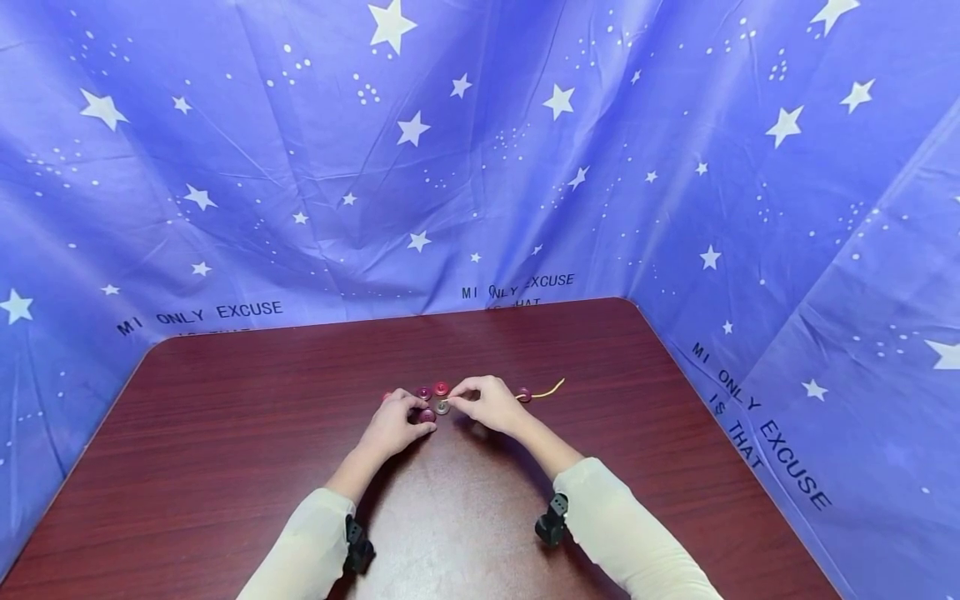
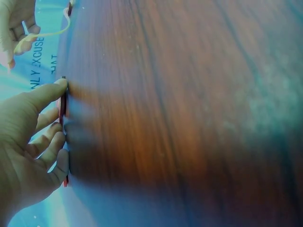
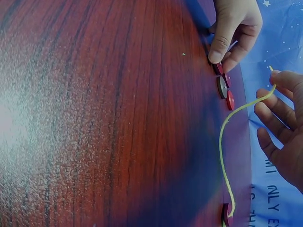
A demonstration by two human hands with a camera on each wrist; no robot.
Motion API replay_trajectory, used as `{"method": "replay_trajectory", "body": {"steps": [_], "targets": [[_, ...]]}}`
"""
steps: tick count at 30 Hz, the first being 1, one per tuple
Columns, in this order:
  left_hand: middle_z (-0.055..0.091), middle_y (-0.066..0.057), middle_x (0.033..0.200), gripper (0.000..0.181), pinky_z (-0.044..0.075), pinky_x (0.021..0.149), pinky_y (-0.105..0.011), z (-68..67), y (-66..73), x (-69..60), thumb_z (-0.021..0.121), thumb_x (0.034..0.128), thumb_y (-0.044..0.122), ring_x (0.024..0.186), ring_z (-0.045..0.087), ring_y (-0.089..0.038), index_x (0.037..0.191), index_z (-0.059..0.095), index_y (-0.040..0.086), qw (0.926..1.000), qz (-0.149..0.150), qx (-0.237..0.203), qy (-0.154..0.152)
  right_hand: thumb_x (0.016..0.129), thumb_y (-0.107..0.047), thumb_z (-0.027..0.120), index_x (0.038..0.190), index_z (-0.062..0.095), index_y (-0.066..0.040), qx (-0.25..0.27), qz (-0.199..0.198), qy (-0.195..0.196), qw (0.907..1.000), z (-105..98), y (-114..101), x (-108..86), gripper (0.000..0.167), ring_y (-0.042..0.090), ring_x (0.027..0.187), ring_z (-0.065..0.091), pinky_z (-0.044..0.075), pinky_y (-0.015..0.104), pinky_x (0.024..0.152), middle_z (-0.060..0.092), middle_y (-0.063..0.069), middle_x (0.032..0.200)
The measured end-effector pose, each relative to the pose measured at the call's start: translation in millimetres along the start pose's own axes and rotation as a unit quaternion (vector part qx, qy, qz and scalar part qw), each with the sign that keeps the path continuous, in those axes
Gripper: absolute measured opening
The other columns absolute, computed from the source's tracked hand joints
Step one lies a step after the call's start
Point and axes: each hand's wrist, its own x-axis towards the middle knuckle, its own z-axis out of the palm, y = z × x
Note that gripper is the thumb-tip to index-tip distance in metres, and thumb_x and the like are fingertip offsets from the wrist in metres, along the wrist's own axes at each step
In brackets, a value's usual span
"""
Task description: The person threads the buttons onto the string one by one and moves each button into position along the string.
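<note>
The table (image 1: 247,417) is spreading out on both sides of the hands, its far edge (image 1: 420,319) running beyond the fingertips and its side edges lying well apart from either hand; a starry curtain (image 1: 480,208) is hanging behind the far edge. Tabletop is stretching between the forearms, on the near side of both hands. The left hand (image 1: 393,423) is resting low at the table, pinching a plum button (image 1: 427,416) between thumb and forefinger, while its other fingers are bending beyond it. A red button (image 1: 386,397) is peeking out at that hand's outer side, mostly hidden. A purple button (image 1: 424,392) is lying just beyond the left fingertips. Between the two hands, a grey button (image 1: 442,407) is sitting near the plum one, and a bright red button (image 1: 441,388) is lying just past it. The right hand (image 1: 487,404) is hovering above the table, pinching one end of a yellow string (image 3: 221,146) between thumb and forefinger, its remaining fingers curving loosely apart. The string is sagging to a dark red button (image 1: 524,394) on the right hand's outer side, and its tail is trailing farther right.
</note>
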Motion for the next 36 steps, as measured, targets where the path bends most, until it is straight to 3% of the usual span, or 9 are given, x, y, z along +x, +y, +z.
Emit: {"method": "replay_trajectory", "body": {"steps": [6, 14, 23, 36], "targets": [[0.057, -0.005, 0.093, 0.032, 0.047, 0.082, -0.040, 1.2, -0.3, -0.5, 0.080, 0.0711, 0.025, 0.089, 0.054, -0.020, 0.096, 0.070, 0.007, 0.9999, 0.006, 0.008, 0.005, 0.085, -0.022, 0.068, 0.087, 0.072, -0.016, -0.004, 0.008, -0.002, 1.0000, -1.1, 0.3, 0.0, 0.008, 0.002, 0.054, 0.056, 0.048, 0.019, 0.054, 0.069, -0.002, 0.076], [0.057, -0.005, 0.093, 0.028, 0.047, 0.081, -0.039, 0.7, -0.6, 0.7, 0.079, 0.0717, 0.024, 0.088, 0.053, -0.020, 0.092, 0.070, 0.008, 0.9999, 0.008, 0.010, 0.005, 0.086, -0.020, 0.067, 0.088, 0.072, -0.012, 0.011, 0.018, -0.007, 0.9998, -3.3, -0.1, 0.6, 0.010, 0.008, 0.055, 0.058, 0.048, 0.020, 0.053, 0.070, 0.006, 0.077], [0.056, -0.005, 0.091, 0.026, 0.046, 0.078, -0.036, -2.1, -0.6, 0.9, 0.078, 0.0728, 0.021, 0.085, 0.053, -0.019, 0.094, 0.070, 0.007, 0.9992, 0.004, -0.036, 0.016, 0.086, -0.020, 0.067, 0.089, 0.072, -0.010, -0.008, 0.012, 0.002, 0.9999, -4.5, 0.1, 0.5, 0.012, 0.004, 0.059, 0.056, 0.047, 0.018, 0.057, 0.069, -0.002, 0.076], [0.057, -0.002, 0.085, 0.025, 0.041, 0.061, -0.022, -9.8, 5.1, 0.8, 0.076, 0.0749, 0.017, 0.067, 0.050, -0.012, 0.096, 0.068, 0.008, 0.9963, 0.020, -0.078, 0.028, 0.086, -0.021, 0.067, 0.092, 0.073, -0.009, 0.000, 0.017, 0.002, 0.9999, -5.0, 0.5, 1.7, 0.014, 0.003, 0.058, 0.055, 0.048, 0.018, 0.057, 0.069, 0.001, 0.076]]}}
